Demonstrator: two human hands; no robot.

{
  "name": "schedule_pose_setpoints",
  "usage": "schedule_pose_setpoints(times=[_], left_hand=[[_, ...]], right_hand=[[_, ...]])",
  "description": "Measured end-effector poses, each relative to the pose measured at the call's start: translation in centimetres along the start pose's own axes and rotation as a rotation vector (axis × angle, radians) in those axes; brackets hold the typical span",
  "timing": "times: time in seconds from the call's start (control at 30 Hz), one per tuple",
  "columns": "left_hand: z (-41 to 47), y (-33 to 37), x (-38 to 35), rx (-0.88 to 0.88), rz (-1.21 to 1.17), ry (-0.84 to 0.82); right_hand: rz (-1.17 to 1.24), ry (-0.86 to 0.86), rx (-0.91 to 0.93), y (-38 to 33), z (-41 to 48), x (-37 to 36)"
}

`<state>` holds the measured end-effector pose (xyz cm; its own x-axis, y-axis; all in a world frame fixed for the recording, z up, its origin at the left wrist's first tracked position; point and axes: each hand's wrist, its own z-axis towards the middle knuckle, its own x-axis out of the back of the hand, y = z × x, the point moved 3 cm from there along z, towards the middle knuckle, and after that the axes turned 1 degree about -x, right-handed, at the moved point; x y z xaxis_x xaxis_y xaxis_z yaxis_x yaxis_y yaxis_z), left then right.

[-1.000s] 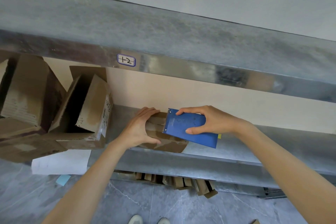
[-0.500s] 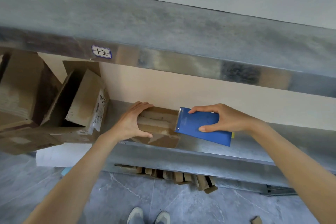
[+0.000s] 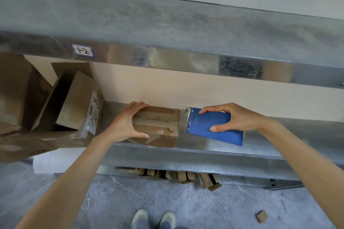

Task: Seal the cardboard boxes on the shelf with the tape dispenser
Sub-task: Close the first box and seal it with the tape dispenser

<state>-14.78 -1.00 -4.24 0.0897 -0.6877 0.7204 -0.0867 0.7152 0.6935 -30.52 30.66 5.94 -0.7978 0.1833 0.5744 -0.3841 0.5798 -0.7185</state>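
Small brown cardboard box (image 3: 158,122) is found on the grey metal shelf (image 3: 204,154), gripped at its left end by the left hand (image 3: 126,122). Flat blue tape dispenser (image 3: 210,128) is clasped by the right hand (image 3: 234,117), its toothed edge just beside the box, possibly touching.

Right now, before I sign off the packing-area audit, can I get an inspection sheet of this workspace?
Surface: grey metal shelf, bears the boxes.
Job's things: box on the shelf, tape strips across its top; blue dispenser just right of it, toothed edge toward the box, contact unclear.
Clutter: open boxes tipped at left; folded cardboard under the shelf; scrap on the floor.
Hands: left hand grips the box's left end; right hand holds the dispenser.
Cables: nothing seen.
Surroundings: label on the upper shelf's edge; shoes below.
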Motion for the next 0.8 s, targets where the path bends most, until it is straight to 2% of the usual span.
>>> schedule_pose_setpoints(times=[0.47,0.8], left_hand=[[-0.1,0.9,0.3,-0.046,0.017,0.024],[0.0,0.7,0.1,-0.032,0.018,0.025]], right_hand=[[0.022,-0.02,-0.077,0.9,-0.8,0.1],[-0.066,-0.022,-0.137,1.2,2.0,-1.6]])
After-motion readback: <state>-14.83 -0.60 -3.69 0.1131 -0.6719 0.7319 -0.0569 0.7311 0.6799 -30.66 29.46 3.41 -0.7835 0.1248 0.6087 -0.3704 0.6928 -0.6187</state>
